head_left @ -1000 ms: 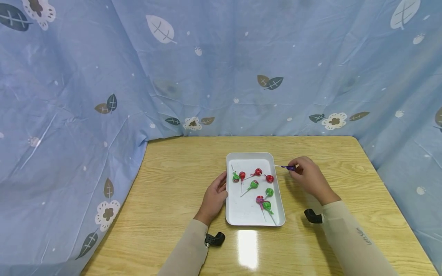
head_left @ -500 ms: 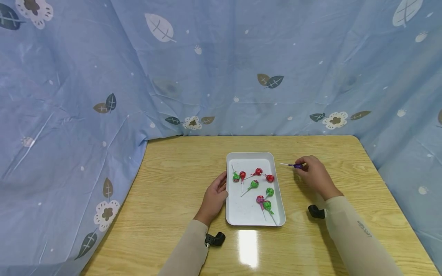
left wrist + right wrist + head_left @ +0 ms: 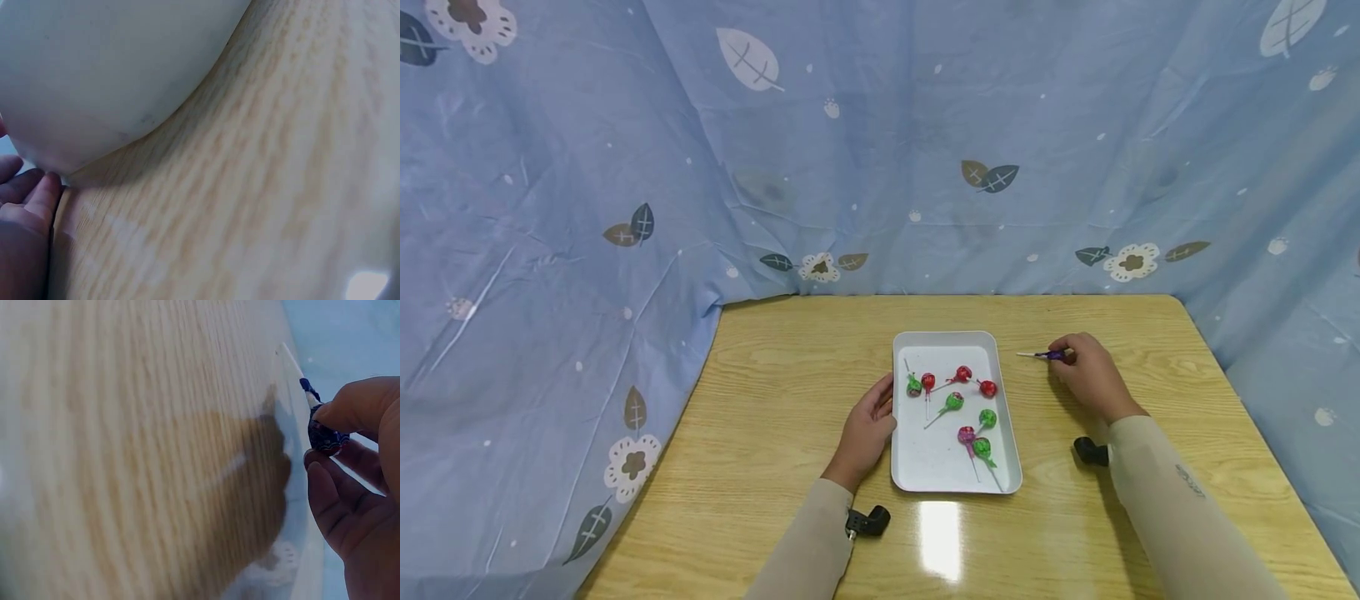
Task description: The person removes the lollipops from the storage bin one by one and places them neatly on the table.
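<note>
My right hand (image 3: 1092, 377) pinches a purple-wrapped lollipop (image 3: 1056, 355) between thumb and fingers, to the right of a white tray (image 3: 953, 477). The candy's white stick points left, toward that tray. In the right wrist view the lollipop (image 3: 325, 434) shows a dark wrapper with its head at the fingertips, held above the wood. My left hand (image 3: 863, 429) rests against the tray's left wall, its fingers touching the outside. Inside lie several lollipops: red ones such as the red lollipop (image 3: 988, 388), green ones such as the green lollipop (image 3: 954, 401), and a pink one (image 3: 966, 435).
The tray stands on a wooden table (image 3: 790, 375). A blue patterned cloth (image 3: 880, 167) hangs behind the table and along both sides. Black wrist cameras, such as the left wrist camera (image 3: 868, 521), are worn at both sleeves.
My right hand has moved right and slightly back, carrying the purple lollipop away from the tray's right edge. My left hand and the candies in the tray look the same.
</note>
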The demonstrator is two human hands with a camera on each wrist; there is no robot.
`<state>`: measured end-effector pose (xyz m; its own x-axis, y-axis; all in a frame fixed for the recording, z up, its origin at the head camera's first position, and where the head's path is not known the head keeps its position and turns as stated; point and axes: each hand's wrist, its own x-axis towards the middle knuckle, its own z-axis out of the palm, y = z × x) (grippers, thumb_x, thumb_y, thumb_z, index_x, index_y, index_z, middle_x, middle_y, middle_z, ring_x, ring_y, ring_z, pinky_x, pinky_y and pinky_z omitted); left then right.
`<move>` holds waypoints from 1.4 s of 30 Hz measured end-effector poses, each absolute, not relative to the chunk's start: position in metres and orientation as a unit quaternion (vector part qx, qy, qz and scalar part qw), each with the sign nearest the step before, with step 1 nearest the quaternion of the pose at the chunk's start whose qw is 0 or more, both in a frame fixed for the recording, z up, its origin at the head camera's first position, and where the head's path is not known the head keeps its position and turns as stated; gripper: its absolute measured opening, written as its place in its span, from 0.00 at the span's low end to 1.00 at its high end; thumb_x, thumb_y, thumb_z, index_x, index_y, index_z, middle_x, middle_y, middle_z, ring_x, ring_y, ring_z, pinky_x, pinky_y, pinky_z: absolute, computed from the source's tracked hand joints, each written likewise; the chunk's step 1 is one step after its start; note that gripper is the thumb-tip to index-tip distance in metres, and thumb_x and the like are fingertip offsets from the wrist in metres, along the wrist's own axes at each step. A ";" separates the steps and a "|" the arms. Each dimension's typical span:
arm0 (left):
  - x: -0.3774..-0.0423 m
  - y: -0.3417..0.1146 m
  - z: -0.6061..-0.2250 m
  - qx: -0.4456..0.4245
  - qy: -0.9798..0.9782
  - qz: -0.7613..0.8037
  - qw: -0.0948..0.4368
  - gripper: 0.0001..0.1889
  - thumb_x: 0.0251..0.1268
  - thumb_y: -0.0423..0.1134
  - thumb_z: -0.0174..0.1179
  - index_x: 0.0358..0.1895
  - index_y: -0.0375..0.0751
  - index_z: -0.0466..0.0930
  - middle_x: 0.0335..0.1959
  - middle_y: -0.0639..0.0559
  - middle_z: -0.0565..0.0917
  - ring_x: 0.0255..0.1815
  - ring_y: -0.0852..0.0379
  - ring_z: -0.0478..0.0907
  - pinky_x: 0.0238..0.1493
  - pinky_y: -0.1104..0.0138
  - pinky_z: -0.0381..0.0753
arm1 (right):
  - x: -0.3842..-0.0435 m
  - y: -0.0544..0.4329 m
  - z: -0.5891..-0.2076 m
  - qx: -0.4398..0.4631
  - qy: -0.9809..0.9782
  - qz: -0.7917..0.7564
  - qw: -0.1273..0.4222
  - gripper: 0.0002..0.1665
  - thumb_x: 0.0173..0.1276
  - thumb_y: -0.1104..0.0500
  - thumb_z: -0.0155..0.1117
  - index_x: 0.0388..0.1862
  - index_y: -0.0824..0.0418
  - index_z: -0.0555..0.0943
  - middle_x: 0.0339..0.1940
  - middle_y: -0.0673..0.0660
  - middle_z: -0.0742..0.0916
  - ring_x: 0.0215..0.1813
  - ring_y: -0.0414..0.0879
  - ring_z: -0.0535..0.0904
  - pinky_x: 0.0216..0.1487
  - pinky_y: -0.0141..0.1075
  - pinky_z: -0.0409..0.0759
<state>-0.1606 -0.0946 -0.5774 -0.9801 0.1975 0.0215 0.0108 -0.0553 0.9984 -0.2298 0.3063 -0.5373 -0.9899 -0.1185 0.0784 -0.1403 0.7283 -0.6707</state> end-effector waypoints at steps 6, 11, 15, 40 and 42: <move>-0.161 -0.095 -0.578 0.079 0.683 0.723 0.067 0.40 0.70 0.19 0.48 0.86 0.34 0.59 0.83 0.41 0.67 0.80 0.46 0.69 0.73 0.59 0.75 | -0.237 0.309 -0.543 0.070 -0.932 0.354 0.015 0.14 0.79 0.69 0.67 0.59 0.73 0.83 0.57 0.71 0.81 0.53 0.65 0.81 0.55 0.62 0.82; -0.161 -0.095 -0.578 0.076 0.685 0.722 0.065 0.40 0.69 0.19 0.48 0.86 0.35 0.60 0.82 0.41 0.68 0.79 0.46 0.70 0.73 0.60 0.75 | -0.241 0.310 -0.545 0.069 -0.932 0.355 0.020 0.14 0.78 0.69 0.67 0.59 0.72 0.83 0.56 0.71 0.82 0.52 0.65 0.81 0.53 0.62 0.82; -0.161 -0.095 -0.578 0.076 0.684 0.723 0.063 0.39 0.70 0.20 0.49 0.86 0.36 0.60 0.83 0.42 0.68 0.79 0.46 0.70 0.73 0.60 0.75 | -0.243 0.311 -0.545 0.070 -0.932 0.354 0.029 0.13 0.78 0.70 0.67 0.59 0.72 0.83 0.56 0.71 0.83 0.51 0.64 0.81 0.52 0.60 0.81; -0.161 -0.094 -0.577 0.070 0.682 0.725 0.065 0.40 0.69 0.20 0.49 0.86 0.36 0.60 0.82 0.42 0.68 0.79 0.46 0.70 0.73 0.59 0.75 | -0.243 0.312 -0.549 0.080 -0.923 0.376 0.021 0.22 0.76 0.70 0.68 0.66 0.77 0.79 0.59 0.73 0.77 0.55 0.68 0.80 0.59 0.64 0.82; -0.161 -0.094 -0.577 0.072 0.682 0.725 0.064 0.39 0.70 0.19 0.49 0.86 0.35 0.60 0.82 0.41 0.68 0.79 0.46 0.70 0.73 0.59 0.75 | -0.243 0.312 -0.548 0.079 -0.924 0.373 0.018 0.22 0.76 0.70 0.69 0.66 0.77 0.79 0.59 0.74 0.77 0.56 0.68 0.80 0.59 0.65 0.82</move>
